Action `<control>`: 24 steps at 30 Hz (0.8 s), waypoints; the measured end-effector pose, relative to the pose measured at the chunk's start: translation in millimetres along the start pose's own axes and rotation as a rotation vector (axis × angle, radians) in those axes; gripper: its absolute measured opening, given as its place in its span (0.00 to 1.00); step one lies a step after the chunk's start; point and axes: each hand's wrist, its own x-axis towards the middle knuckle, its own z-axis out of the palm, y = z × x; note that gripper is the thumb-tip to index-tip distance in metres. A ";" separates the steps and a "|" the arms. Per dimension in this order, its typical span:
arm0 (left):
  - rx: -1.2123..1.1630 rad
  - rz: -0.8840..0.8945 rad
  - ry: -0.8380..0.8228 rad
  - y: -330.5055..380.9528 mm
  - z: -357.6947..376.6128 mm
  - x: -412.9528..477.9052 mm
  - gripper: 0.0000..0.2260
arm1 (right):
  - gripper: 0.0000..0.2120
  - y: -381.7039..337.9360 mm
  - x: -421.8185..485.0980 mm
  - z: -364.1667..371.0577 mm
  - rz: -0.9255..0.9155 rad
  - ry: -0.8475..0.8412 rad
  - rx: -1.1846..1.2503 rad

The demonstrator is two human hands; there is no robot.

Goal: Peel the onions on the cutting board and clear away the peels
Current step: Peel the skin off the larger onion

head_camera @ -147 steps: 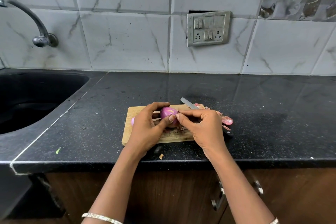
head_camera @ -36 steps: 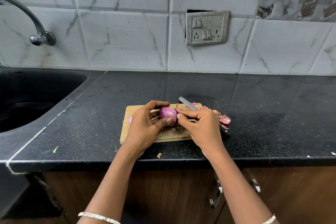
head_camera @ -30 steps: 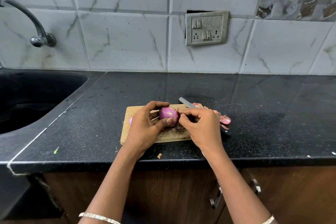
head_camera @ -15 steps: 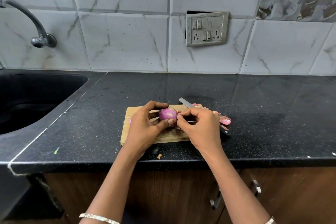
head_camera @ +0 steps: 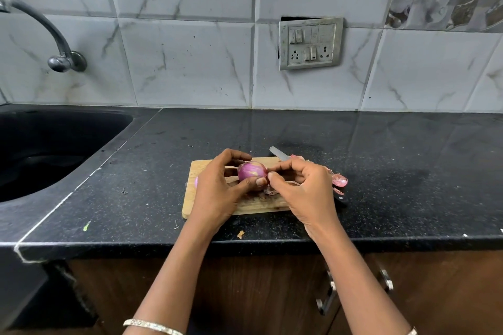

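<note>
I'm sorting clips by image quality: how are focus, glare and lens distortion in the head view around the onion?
In the head view the round purple onion, the left hand and the right hand are sharp and evenly lit; the glossy black stone counter carries a soft pale sheen from the white marble-look tiled wall, no harsh glare; wide-angle bending bows its tile joints.

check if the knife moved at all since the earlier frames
No. The knife lies where it was, blade tip just beyond the cutting board's far right corner.
</note>
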 end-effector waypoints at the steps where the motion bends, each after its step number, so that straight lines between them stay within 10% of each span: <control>1: 0.009 -0.001 0.006 -0.5 0.2 0.3 0.21 | 0.09 -1.0 -0.6 -0.5 -0.013 -0.016 -0.004; 24: -0.242 -0.092 -0.149 1.2 -0.9 -2.4 0.23 | 0.02 17.4 4.8 3.1 0.058 0.064 -0.147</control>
